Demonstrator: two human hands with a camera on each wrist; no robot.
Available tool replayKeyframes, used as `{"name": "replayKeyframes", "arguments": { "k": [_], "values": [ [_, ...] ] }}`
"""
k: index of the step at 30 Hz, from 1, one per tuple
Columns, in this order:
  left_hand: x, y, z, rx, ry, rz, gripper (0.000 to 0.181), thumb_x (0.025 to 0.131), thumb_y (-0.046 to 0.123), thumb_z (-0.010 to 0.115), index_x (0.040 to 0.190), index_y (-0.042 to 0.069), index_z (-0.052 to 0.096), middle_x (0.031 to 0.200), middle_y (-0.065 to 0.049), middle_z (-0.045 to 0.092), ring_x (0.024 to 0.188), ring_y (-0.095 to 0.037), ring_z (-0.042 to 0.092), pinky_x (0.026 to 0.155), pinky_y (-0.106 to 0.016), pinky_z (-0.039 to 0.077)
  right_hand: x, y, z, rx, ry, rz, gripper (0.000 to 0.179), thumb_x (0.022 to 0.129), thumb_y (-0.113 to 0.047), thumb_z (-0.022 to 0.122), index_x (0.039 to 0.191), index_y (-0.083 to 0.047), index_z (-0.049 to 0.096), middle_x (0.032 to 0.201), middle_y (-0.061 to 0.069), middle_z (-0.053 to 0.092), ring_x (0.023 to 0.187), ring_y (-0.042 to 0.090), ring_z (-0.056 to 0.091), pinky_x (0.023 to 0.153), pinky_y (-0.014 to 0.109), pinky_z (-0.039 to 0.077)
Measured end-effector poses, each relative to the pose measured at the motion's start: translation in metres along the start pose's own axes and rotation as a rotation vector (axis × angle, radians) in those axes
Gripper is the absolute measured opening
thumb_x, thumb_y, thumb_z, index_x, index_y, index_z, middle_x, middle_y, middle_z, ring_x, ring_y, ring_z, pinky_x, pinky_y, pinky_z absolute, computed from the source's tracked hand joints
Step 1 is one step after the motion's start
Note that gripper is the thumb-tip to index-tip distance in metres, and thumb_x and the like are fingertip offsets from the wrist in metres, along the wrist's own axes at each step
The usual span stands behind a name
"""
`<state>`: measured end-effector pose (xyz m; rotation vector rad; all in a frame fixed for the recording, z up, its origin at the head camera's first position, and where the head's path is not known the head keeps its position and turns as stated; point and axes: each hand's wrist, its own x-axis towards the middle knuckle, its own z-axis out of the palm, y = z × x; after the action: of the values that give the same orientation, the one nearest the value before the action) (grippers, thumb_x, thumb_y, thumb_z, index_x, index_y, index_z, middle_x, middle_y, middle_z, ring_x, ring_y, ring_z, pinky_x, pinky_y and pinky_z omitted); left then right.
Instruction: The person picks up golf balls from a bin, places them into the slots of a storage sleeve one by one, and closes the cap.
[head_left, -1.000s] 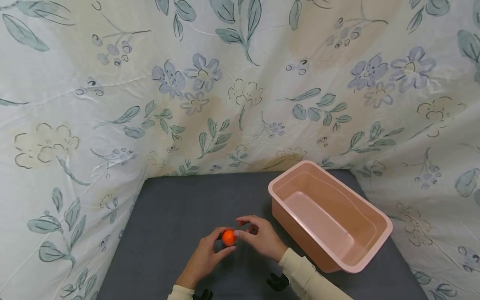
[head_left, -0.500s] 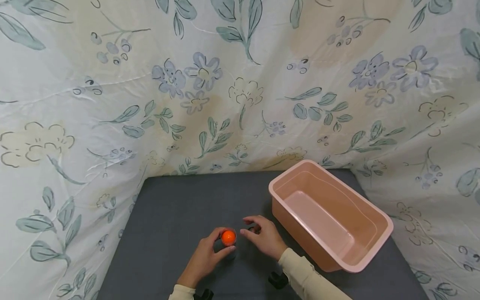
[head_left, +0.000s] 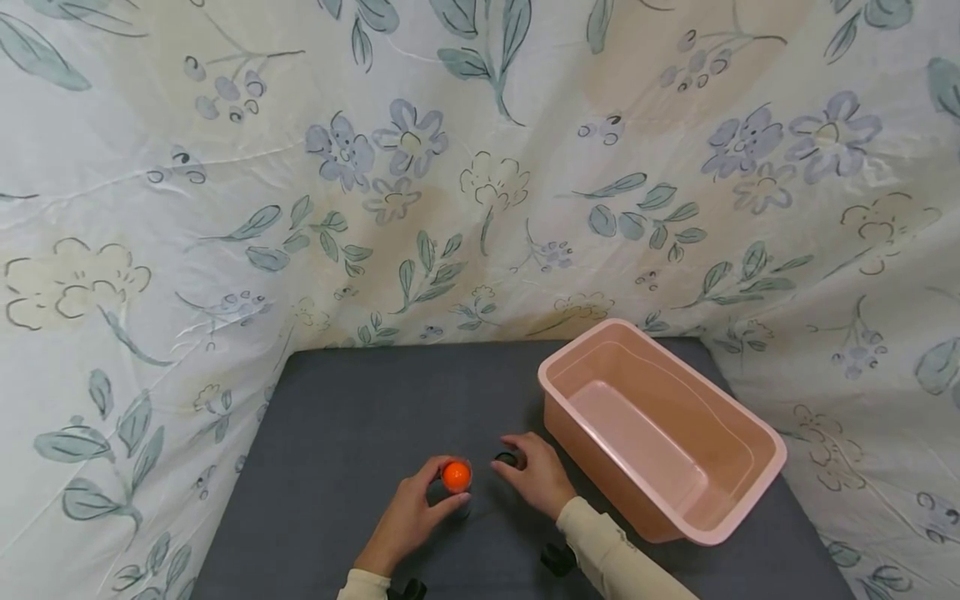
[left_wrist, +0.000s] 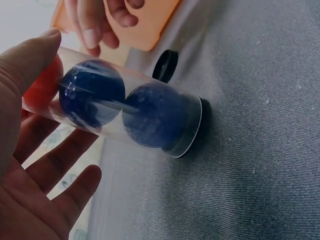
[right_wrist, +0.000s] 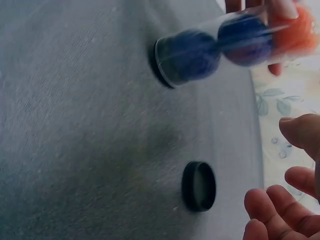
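Note:
My left hand (head_left: 408, 510) grips a clear tube (left_wrist: 126, 82) near its top, between thumb and fingers. An orange ball (head_left: 456, 477) sits uppermost in the tube, above two dark blue balls (left_wrist: 92, 94) stacked below it. The tube stands on the table on its black base (right_wrist: 161, 62). Off to its right, my right hand (head_left: 538, 477) hovers with relaxed, parted fingers and holds nothing. A round black cap (right_wrist: 199, 186) lies on the table beneath that hand, apart from the fingers, its hollow side showing.
A deep pink rectangular bin (head_left: 592, 454) stands right of my right hand, angled across the dark grey tabletop (head_left: 360, 408). Floral cloth (head_left: 480, 250) hangs behind the table and along both sides.
My right hand has drawn away to the right from the orange ball and the tube's mouth. The black cap now shows by its fingers. My left hand has stayed on the tube.

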<state>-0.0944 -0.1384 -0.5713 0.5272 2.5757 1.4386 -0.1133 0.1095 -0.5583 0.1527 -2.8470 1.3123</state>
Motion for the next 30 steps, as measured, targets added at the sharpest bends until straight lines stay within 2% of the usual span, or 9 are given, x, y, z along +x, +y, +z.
{"name": "replayKeyframes", "arguments": {
  "k": [5, 8, 12, 20, 30],
  "values": [
    [-0.001, -0.002, 0.001, 0.008, -0.003, -0.009, 0.049, 0.092, 0.047, 0.077, 0.135, 0.036, 0.056, 0.126, 0.013, 0.070, 0.109, -0.006, 0.067, 0.099, -0.052, 0.056, 0.002, 0.009, 0.005, -0.075, 0.012, 0.039, 0.052, 0.084, -0.030, 0.088, 0.127, -0.006, 0.071, 0.106, 0.011, 0.066, 0.079, 0.016, 0.055, 0.069, 0.025, 0.047],
    [-0.002, -0.004, 0.001, 0.002, -0.005, -0.021, 0.049, 0.091, 0.047, 0.077, 0.135, 0.037, 0.056, 0.127, 0.013, 0.070, 0.110, -0.007, 0.067, 0.099, -0.052, 0.055, 0.003, 0.014, 0.009, -0.129, 0.008, 0.069, 0.059, 0.082, -0.033, 0.090, 0.130, -0.007, 0.070, 0.114, 0.010, 0.065, 0.089, 0.019, 0.061, 0.081, 0.036, 0.055],
    [-0.003, -0.004, 0.001, -0.020, -0.007, -0.031, 0.050, 0.091, 0.046, 0.078, 0.135, 0.035, 0.056, 0.128, 0.011, 0.069, 0.113, -0.008, 0.067, 0.102, -0.053, 0.054, 0.006, 0.020, 0.014, -0.181, -0.018, 0.101, 0.066, 0.079, -0.037, 0.091, 0.134, -0.010, 0.067, 0.122, 0.011, 0.063, 0.106, 0.027, 0.066, 0.097, 0.049, 0.056],
    [-0.003, -0.007, -0.002, -0.058, -0.037, -0.024, 0.058, 0.088, 0.047, 0.081, 0.138, 0.034, 0.054, 0.131, 0.009, 0.068, 0.119, -0.012, 0.066, 0.106, -0.055, 0.052, 0.010, 0.030, 0.024, -0.249, -0.079, 0.125, 0.071, 0.077, -0.036, 0.093, 0.138, -0.010, 0.065, 0.127, 0.014, 0.061, 0.110, 0.033, 0.067, 0.097, 0.051, 0.056],
    [-0.004, -0.011, -0.007, -0.048, -0.057, -0.052, 0.066, 0.087, 0.045, 0.083, 0.143, 0.030, 0.053, 0.135, 0.004, 0.068, 0.122, -0.019, 0.067, 0.105, -0.055, 0.052, 0.013, 0.033, 0.031, -0.283, -0.065, 0.082, 0.065, 0.077, -0.030, 0.093, 0.132, -0.009, 0.068, 0.120, 0.012, 0.057, 0.100, 0.029, 0.067, 0.089, 0.048, 0.057]
  ]
}}
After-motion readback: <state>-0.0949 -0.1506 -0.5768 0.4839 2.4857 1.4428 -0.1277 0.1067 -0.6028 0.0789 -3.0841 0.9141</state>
